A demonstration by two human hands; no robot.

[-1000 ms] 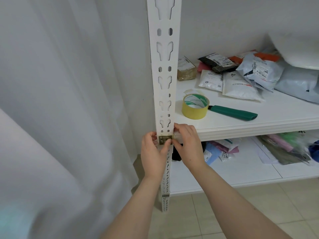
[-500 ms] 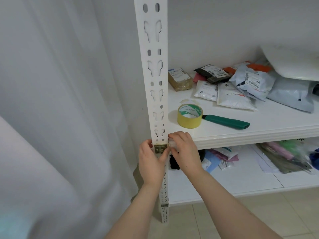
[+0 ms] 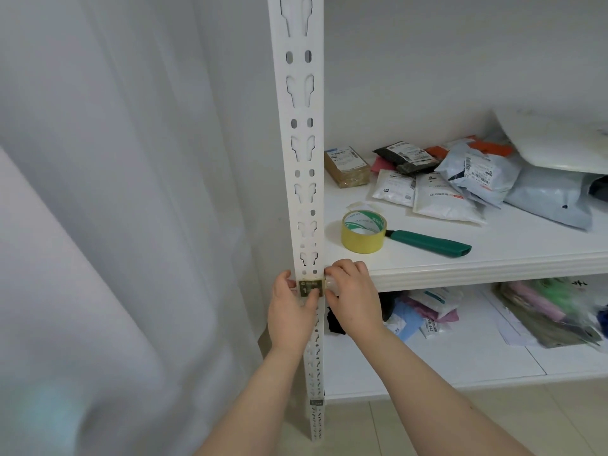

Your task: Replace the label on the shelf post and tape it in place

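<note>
Head cam:
- White perforated metal shelf post runs top to bottom, centre-left in the frame.
- Small dark rectangular label with a pale border sits on the post's front face, level with the front edge of the white upper shelf board. A "1" is readable on it; the rest is too small to read.
- Left hand: thumb lies up across the lower part of the label. Fingers wrap round the post's left side, so the hand is clamped on the post.
- Right hand: fingers curled tight together at the post's right edge, at label height. Thumb and forefinger pinch a pale translucent strip just right of the label. Can't tell how far it reaches over the label.
- On the upper shelf, right of the post: yellow tape roll with a green-and-white core, standing on its flat side. A green-handled knife lies touching its right side.
- Farther back: small brown taped box and a heap of white, grey and black mailer bags.
- Lower shelf: more bags and packets.
- Left of the post: white curtain.
- Near right: beige tiled floor.
</note>
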